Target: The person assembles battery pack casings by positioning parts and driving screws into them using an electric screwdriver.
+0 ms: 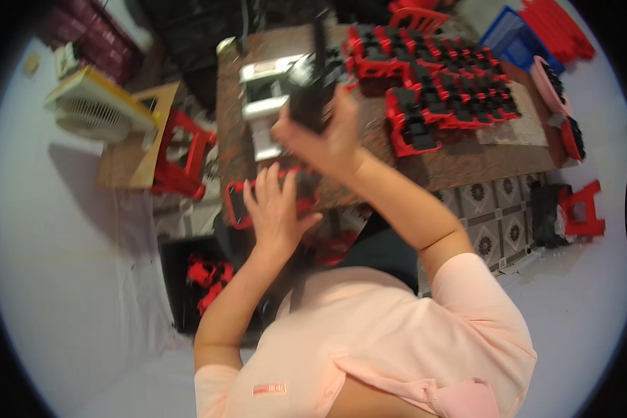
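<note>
My left hand (277, 212) lies with its fingers spread over a red-rimmed black part (238, 202) near the table's front edge. The fingers touch or hover just above it; I cannot tell which. My right hand (336, 143) is raised farther forward, thumb and fingers curled round a dark upright object (311, 104). Motion blurs that object, so its kind is unclear; a thin black stem rises from its top. Just left of it stands a white metal fixture (263, 108).
Rows of red and black parts (432, 76) fill the table's (460, 164) far right. A black bin (181, 306) with red pieces sits low at left. Beyond are a red stool (181, 157) and a yellow-and-white fan (94, 111). Another red stool (584, 210) stands at right.
</note>
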The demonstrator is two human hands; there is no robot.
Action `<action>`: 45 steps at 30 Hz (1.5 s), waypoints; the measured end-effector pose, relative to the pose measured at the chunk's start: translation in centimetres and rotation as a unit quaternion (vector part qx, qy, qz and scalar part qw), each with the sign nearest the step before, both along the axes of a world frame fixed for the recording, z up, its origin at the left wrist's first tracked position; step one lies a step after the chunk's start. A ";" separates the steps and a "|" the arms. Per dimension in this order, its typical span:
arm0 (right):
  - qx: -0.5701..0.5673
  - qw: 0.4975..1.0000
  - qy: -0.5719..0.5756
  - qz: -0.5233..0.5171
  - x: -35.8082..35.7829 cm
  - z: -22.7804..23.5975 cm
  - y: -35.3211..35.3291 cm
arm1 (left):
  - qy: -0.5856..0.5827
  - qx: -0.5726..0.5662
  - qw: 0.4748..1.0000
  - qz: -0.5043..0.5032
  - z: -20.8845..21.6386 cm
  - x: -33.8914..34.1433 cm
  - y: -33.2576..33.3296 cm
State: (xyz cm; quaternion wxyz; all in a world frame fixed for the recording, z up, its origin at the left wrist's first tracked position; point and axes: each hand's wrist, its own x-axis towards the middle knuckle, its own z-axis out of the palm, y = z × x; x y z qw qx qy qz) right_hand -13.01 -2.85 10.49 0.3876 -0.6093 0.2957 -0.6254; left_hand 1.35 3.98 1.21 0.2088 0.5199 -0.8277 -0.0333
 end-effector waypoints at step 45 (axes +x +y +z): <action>-0.072 0.996 -0.047 0.003 1.3 -2.2 1.0 | 0.186 -0.092 0.978 0.020 -3.0 -1.3 -2.5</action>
